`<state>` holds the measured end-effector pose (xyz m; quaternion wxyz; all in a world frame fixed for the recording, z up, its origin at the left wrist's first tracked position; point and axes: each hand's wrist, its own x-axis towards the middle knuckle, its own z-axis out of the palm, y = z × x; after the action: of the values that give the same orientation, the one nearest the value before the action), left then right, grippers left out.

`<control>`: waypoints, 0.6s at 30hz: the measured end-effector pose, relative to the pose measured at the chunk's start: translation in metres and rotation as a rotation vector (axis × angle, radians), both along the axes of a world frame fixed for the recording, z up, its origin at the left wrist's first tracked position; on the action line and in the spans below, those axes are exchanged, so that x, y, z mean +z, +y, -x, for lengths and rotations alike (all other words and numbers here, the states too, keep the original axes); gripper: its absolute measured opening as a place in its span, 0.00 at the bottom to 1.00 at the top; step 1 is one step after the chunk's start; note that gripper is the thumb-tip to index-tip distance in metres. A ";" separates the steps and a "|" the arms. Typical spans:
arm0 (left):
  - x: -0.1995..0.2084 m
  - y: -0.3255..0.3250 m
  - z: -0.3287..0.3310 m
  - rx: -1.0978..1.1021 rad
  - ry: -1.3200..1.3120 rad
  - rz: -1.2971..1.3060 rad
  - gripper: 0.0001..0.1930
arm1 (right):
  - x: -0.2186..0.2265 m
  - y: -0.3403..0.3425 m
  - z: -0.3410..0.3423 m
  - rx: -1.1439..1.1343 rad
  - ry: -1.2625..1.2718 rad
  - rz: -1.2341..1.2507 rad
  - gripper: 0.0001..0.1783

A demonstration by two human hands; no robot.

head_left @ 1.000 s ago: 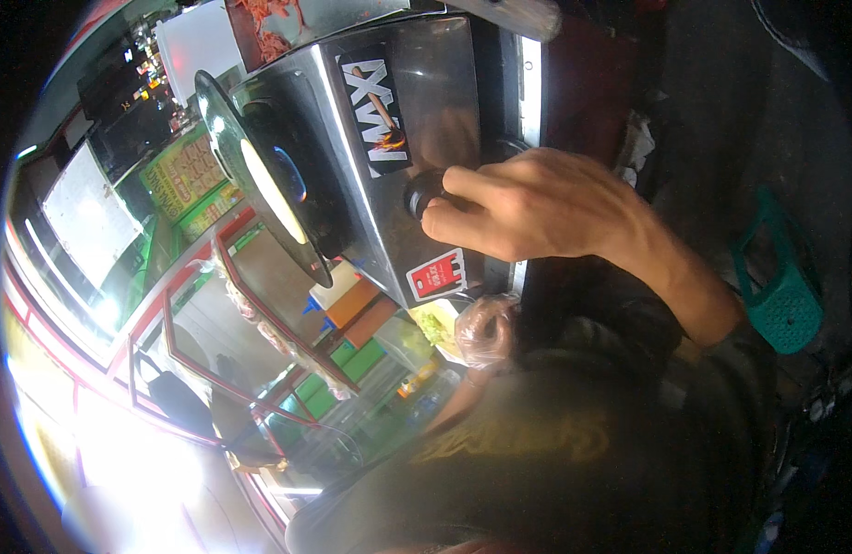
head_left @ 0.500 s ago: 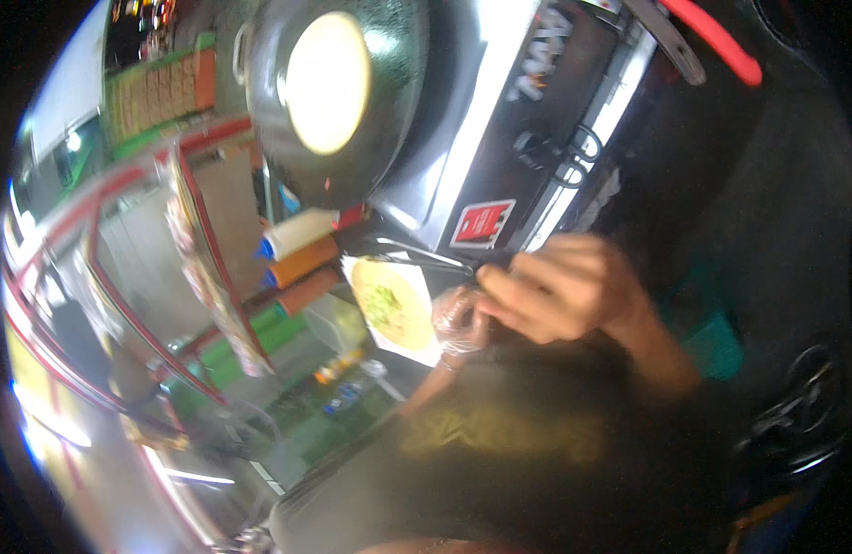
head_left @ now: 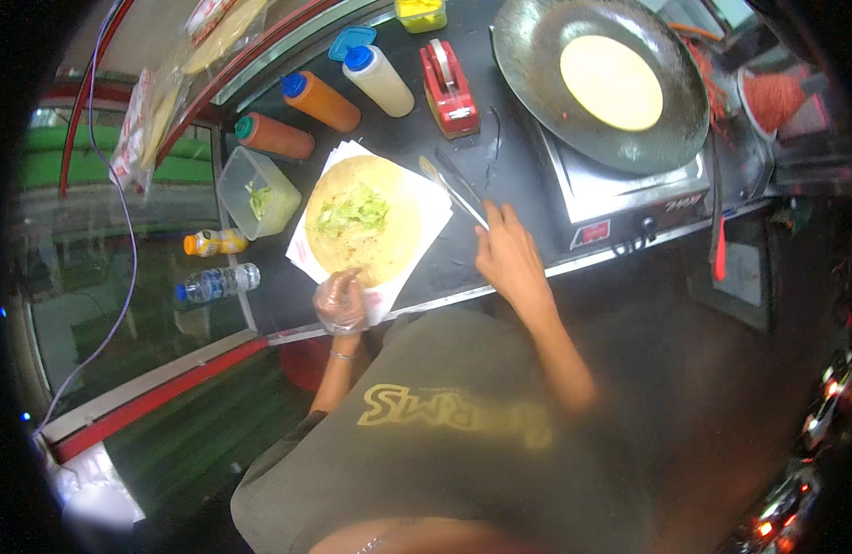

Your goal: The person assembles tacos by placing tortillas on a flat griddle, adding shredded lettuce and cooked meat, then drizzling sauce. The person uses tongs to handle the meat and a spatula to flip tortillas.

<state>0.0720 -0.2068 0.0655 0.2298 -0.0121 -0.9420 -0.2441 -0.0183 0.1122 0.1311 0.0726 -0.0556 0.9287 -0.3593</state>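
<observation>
A round flatbread (head_left: 389, 245) topped with shredded lettuce (head_left: 352, 212) lies on white paper sheets (head_left: 431, 208). My left hand (head_left: 341, 305), in a clear plastic glove, bends over the flatbread's near edge. Its fingertips are pinched together there, and what is between them is hidden. To the right of the paper, my bare right hand (head_left: 511, 254) has its fingers closed around the handle end of metal tongs (head_left: 461, 198). The tongs' tips point away from me, beside the paper.
A round pale batter sheet (head_left: 612, 83) sits in a wide dark pan (head_left: 528, 55) on a stove (head_left: 620, 198). Sauce bottles (head_left: 320, 100), a red tape dispenser (head_left: 451, 88) and a lettuce tub (head_left: 260, 194) stand beyond the paper. Two drink bottles (head_left: 218, 282) lie at left.
My view has swung round, so the counter now sits across the top. My hands, close together before, are now apart. The left has come over the flatbread's edge; the right still has the tongs.
</observation>
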 end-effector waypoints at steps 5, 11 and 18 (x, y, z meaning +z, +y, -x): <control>-0.049 -0.034 0.003 0.207 -0.179 -0.072 0.08 | 0.100 0.077 -0.040 -0.143 0.015 0.391 0.21; -0.059 -0.033 0.002 0.090 -0.168 -0.168 0.11 | 0.126 0.173 -0.038 -0.841 0.292 0.401 0.22; -0.063 -0.033 0.008 0.081 -0.163 -0.179 0.10 | 0.097 0.206 -0.031 -0.852 0.253 0.238 0.21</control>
<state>0.0640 -0.2398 0.0029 0.1621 0.0665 -0.9317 -0.3180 0.0127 0.3184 0.2283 -0.2023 0.2800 0.8226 -0.4517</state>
